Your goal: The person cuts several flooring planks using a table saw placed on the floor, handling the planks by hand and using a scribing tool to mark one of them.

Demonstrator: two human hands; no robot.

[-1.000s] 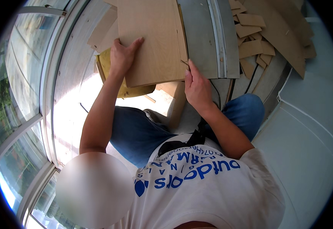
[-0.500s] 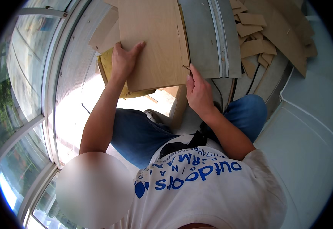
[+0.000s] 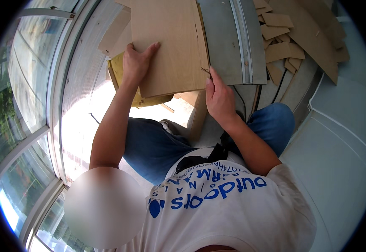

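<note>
A light wooden board (image 3: 168, 50), smooth and flat, lies in front of me with its near end toward my lap. My left hand (image 3: 136, 63) grips the board's left edge, thumb on top and the fingers partly hidden along the side. At the right edge near the close corner is my right hand (image 3: 220, 94), its index finger stretched along the edge and the thumb pressed in. From those fingertips a thin dark sliver-like piece (image 3: 205, 70) sticks out over the board; its kind is too small to tell.
A grey metal table (image 3: 223, 46) with a pale rail (image 3: 242, 42) adjoins the board on the right. Beyond it lie several brown offcuts (image 3: 277, 51) and a large brown sheet (image 3: 313, 38). Yellow material (image 3: 143, 101) shows under the board. Windows (image 3: 27, 71) line the left; a white panel (image 3: 338, 138) stands right.
My right hand has slid very slightly away from me along the board's edge. The left hand keeps nearly the same grip, and the board has barely shifted.
</note>
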